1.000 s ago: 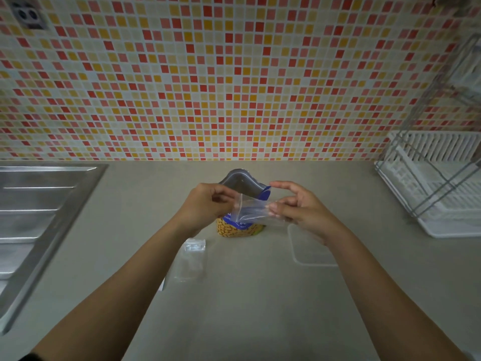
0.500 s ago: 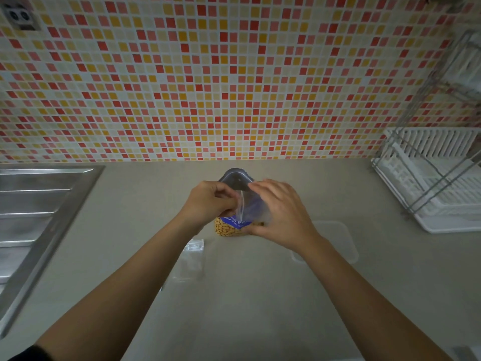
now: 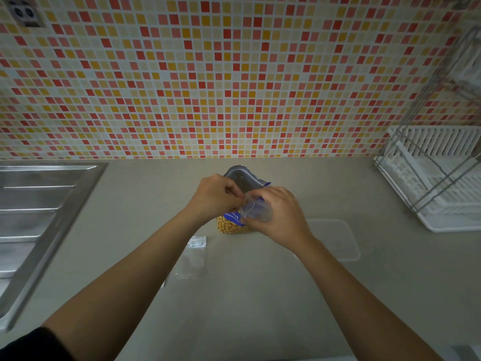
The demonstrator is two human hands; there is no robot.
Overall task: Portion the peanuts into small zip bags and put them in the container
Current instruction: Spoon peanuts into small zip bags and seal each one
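Clear zip bag (image 3: 256,211), mouth up-left, pinched in left hand (image 3: 216,196) and right hand (image 3: 279,217) grips.

Left hand (image 3: 213,196) and right hand (image 3: 281,217) are bare; a black sleeve (image 3: 31,346) covers the left upper arm.

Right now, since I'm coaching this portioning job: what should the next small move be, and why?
Probably pull the mouth of the small zip bag apart. The left hand and right hand both pinch it near its top, it looks empty, and the peanut bag stands just behind it.
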